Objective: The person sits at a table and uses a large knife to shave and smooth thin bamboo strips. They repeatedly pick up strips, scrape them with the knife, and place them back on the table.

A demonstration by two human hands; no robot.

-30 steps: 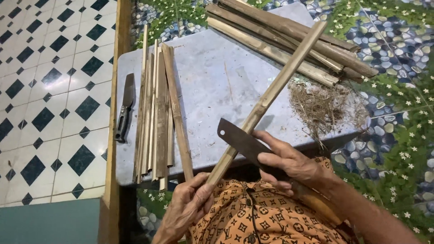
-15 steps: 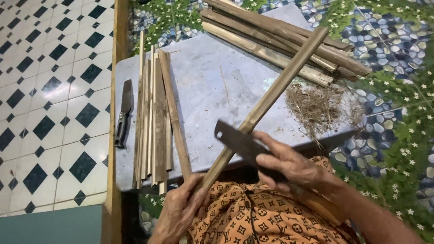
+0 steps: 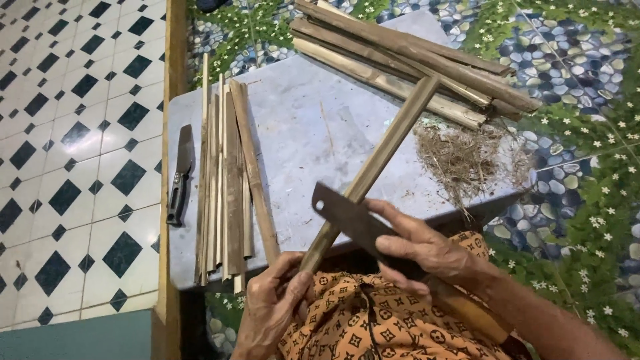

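Note:
My left hand [image 3: 270, 303] grips the near end of a long bamboo strip [image 3: 383, 155] that slants up and to the right over a grey table [image 3: 300, 127]. My right hand [image 3: 427, 250] holds a dark flat cleaver blade [image 3: 347, 215] with its edge laid against the strip near the table's front edge. The lower part of the cleaver's handle is hidden under my right hand and forearm. A patterned orange cloth [image 3: 360, 320] covers my lap below both hands.
A row of split bamboo strips [image 3: 227, 180] lies along the table's left side, with a small dark knife [image 3: 180, 173] beside it. Thicker bamboo pieces [image 3: 407, 60] are stacked across the far end. A heap of dry shavings [image 3: 467, 157] sits at the right.
The bamboo strip has been drawn back toward me, so its far end now sits short of the stacked pieces. The cleaver stays against the strip.

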